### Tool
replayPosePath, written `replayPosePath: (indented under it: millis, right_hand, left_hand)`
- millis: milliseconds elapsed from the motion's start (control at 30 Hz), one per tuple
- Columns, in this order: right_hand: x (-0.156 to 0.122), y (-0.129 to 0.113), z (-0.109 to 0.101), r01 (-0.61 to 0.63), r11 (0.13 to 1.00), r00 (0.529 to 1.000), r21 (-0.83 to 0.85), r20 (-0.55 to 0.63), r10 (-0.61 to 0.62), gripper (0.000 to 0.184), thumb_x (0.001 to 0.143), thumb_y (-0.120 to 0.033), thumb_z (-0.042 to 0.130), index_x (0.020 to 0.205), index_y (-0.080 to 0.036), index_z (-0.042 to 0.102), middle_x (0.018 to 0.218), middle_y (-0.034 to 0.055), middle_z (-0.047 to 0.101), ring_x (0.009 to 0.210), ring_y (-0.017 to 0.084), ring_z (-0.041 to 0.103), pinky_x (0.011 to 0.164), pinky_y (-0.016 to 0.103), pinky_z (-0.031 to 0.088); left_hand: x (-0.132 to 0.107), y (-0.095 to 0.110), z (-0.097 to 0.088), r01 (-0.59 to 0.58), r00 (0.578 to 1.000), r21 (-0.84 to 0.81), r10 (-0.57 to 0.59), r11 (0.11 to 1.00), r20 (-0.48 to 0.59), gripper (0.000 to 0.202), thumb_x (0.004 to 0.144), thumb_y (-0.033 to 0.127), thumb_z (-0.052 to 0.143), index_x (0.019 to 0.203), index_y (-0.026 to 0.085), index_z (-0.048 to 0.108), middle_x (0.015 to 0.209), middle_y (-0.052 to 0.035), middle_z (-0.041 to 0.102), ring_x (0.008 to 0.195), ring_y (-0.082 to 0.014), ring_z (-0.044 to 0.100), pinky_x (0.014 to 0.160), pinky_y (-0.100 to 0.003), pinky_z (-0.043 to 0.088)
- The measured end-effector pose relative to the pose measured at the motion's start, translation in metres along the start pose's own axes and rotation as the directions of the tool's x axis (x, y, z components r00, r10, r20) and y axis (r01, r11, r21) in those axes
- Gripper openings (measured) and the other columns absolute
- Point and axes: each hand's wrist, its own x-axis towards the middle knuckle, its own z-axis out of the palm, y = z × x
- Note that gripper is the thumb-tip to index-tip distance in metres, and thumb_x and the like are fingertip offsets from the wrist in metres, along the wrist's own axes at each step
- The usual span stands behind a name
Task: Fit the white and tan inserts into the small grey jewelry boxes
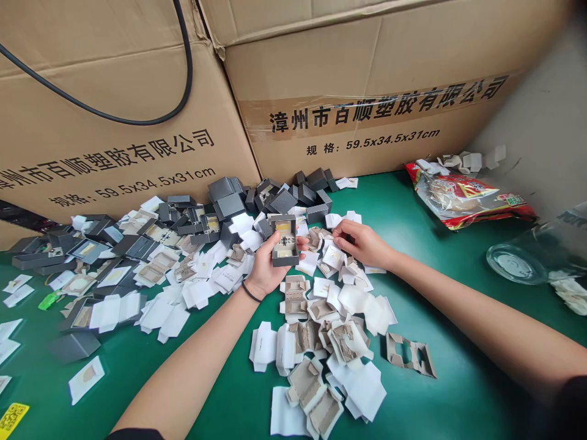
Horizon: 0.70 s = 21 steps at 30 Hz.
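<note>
My left hand (pixel 265 264) is closed around a small open grey box (pixel 284 241) with a pale insert inside, held just above the green table (pixel 435 244). My right hand (pixel 362 242) lies on the heap of white and beige folded card inserts (pixel 330 318). Its fingers are curled and pinch at one insert (pixel 331 235) right of the box. A black band circles my left wrist.
Several grey boxes and lids (pixel 229 205) are piled against two large cardboard cartons (pixel 367 85) at the back. A black cable (pixel 183 79) hangs over the left carton. At the right lie a red snack bag (pixel 468 195) and clear plastic (pixel 518 263).
</note>
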Motion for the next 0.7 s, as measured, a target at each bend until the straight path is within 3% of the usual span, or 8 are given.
replayPosePath:
  millis: [133, 267, 333, 433, 533, 600, 700]
  right_hand:
    - [0.000, -0.001, 0.001, -0.056, 0.996, 0.997, 0.064, -0.051, 0.060, 0.015, 0.089, -0.029, 0.041, 0.084, -0.020, 0.052, 0.073, 0.0003, 0.057, 0.058, 0.011, 0.047, 0.056, 0.024, 0.039]
    - [0.000, -0.002, 0.004, -0.103, 0.969, 0.973, 0.224, -0.178, 0.145, 0.015, 0.085, -0.036, 0.050, 0.083, -0.021, 0.052, 0.074, 0.0000, 0.058, 0.058, 0.011, 0.049, 0.053, 0.024, 0.041]
    - [0.000, -0.003, 0.005, -0.099, 0.933, 0.941, 0.346, -0.272, 0.202, 0.018, 0.081, -0.038, 0.057, 0.088, -0.021, 0.054, 0.077, 0.0010, 0.060, 0.065, 0.013, 0.055, 0.057, 0.025, 0.045]
    - [0.003, -0.005, 0.006, -0.114, 0.853, 0.871, 0.510, -0.362, 0.333, 0.030, 0.077, -0.040, 0.062, 0.100, -0.022, 0.056, 0.078, 0.0013, 0.063, 0.067, 0.014, 0.059, 0.058, 0.028, 0.048]
    - [0.005, -0.008, 0.008, -0.143, 0.774, 0.815, 0.617, -0.370, 0.446, 0.030, 0.074, -0.041, 0.065, 0.096, -0.021, 0.059, 0.076, 0.0020, 0.064, 0.064, 0.015, 0.060, 0.052, 0.027, 0.049]
    - [0.005, -0.011, 0.011, -0.133, 0.766, 0.806, 0.629, -0.380, 0.453, 0.025, 0.074, -0.041, 0.065, 0.086, -0.021, 0.059, 0.078, 0.0031, 0.064, 0.068, 0.016, 0.062, 0.053, 0.028, 0.051]
    - [0.001, -0.021, 0.014, -0.069, 0.857, 0.817, 0.511, -0.465, 0.343, 0.019, 0.079, -0.040, 0.060, 0.082, -0.022, 0.059, 0.089, 0.0056, 0.063, 0.079, 0.019, 0.063, 0.058, 0.031, 0.054]
  left_hand:
    - [0.001, 0.000, 0.000, 0.005, 1.000, 0.007, -0.005, 1.000, -0.009, 0.034, 0.088, 0.033, 0.040, 0.100, 0.011, 0.063, 0.090, -0.0120, 0.068, 0.081, -0.0207, 0.064, 0.072, -0.032, 0.051]
    - [0.002, -0.001, -0.003, -0.029, 1.000, 0.060, 0.029, 0.998, -0.003, 0.033, 0.086, 0.033, 0.044, 0.102, 0.011, 0.063, 0.090, -0.0120, 0.068, 0.082, -0.0210, 0.065, 0.071, -0.031, 0.051]
    - [0.001, -0.002, -0.003, -0.013, 0.998, 0.119, 0.006, 0.993, 0.059, 0.032, 0.085, 0.033, 0.047, 0.101, 0.011, 0.063, 0.092, -0.0124, 0.068, 0.079, -0.0202, 0.065, 0.065, -0.028, 0.051]
    - [-0.003, -0.005, -0.001, 0.082, 0.977, 0.239, -0.126, 0.968, 0.175, 0.033, 0.082, 0.038, 0.055, 0.099, 0.011, 0.062, 0.094, -0.0130, 0.067, 0.074, -0.0200, 0.065, 0.058, -0.027, 0.051]
    - [-0.005, -0.007, 0.000, 0.115, 0.972, 0.276, -0.165, 0.954, 0.167, 0.039, 0.078, 0.045, 0.060, 0.102, 0.014, 0.061, 0.092, -0.0118, 0.068, 0.079, -0.0217, 0.065, 0.061, -0.029, 0.052]
    - [-0.003, -0.009, -0.001, 0.111, 0.978, 0.243, -0.150, 0.964, 0.148, 0.043, 0.079, 0.050, 0.055, 0.104, 0.015, 0.060, 0.093, -0.0119, 0.069, 0.087, -0.0230, 0.065, 0.068, -0.031, 0.053]
    - [0.001, -0.012, -0.006, 0.137, 0.972, 0.198, -0.170, 0.971, 0.163, 0.044, 0.084, 0.051, 0.047, 0.105, 0.016, 0.062, 0.096, -0.0124, 0.069, 0.093, -0.0237, 0.064, 0.076, -0.033, 0.052]
